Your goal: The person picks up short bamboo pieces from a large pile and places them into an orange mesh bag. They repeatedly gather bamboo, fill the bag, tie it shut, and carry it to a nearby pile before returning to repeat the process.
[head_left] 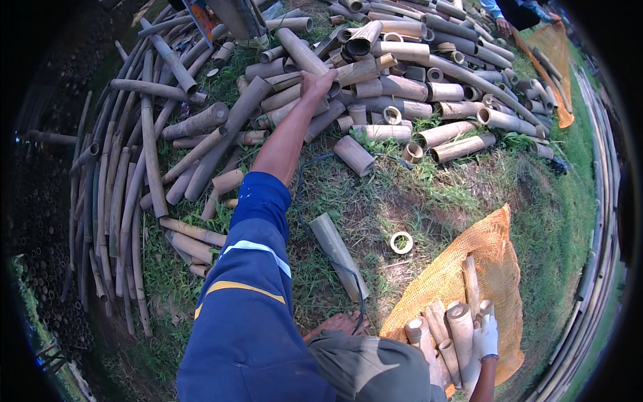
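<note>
My left hand (318,84), bare, reaches far out into the pile. Its fingers close around the lower end of a cut bamboo piece (299,50) lying slanted on top. Down at the right, my right hand (487,336) in a white glove grips the upper end of a short bamboo piece (487,308). Several more bamboo lengths (461,323) lie side by side against it, over an orange mesh sack (429,285). My leg in dark trousers hides part of that bundle.
A large bamboo pile (405,87) spreads across the far side, with longer poles (127,201) at left. On the grass lie a bamboo tube (338,258), a bamboo ring (401,242) and a dark cord (301,187). Another person's hand (504,27) shows at far right, near another orange sack (562,74).
</note>
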Tool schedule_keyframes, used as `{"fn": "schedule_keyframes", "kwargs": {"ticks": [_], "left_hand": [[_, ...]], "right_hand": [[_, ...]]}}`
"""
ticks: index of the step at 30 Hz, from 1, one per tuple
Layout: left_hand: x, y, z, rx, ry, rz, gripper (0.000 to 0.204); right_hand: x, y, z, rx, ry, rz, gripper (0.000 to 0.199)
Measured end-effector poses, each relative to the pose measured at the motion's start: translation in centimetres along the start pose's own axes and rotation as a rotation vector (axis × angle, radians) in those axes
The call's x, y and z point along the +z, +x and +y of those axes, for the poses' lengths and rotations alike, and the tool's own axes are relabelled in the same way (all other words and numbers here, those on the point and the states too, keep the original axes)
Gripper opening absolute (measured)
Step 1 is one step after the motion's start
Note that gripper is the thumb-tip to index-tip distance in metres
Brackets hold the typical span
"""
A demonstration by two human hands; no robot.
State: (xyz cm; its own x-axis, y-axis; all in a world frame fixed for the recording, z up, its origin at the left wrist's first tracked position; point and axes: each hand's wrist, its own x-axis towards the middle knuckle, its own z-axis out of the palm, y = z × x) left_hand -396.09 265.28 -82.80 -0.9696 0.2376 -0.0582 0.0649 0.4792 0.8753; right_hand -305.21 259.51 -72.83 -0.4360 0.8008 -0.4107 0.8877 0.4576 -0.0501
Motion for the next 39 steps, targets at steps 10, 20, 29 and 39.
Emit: {"fn": "schedule_keyframes", "kwargs": {"ticks": [10,20,29,39], "left_hand": [[-11.5,-27.7,2.0,0.231,-0.496,-0.493,0.097],[-14.1,-48.7,5.4,0.722,-0.238,-1.692,0.105],[5.3,-40.7,9.5,0.705,-0.094,-1.157,0.084],[26.8,-30.2,10.3,0.589,0.889,-0.906,0.123]], "right_hand": [[-7.6,-2.4,-8.7,0.035,0.387,0.226,0.051],[-15.2,-4.1,-21.6,-0.519,-0.271,0.385,0.066],[-5.7,-12.0,-8.6,0.052,0.013,0.132,0.083],[-5.4,-12.3,-5.5,0.228,0.133,-0.157,0.082]]}}
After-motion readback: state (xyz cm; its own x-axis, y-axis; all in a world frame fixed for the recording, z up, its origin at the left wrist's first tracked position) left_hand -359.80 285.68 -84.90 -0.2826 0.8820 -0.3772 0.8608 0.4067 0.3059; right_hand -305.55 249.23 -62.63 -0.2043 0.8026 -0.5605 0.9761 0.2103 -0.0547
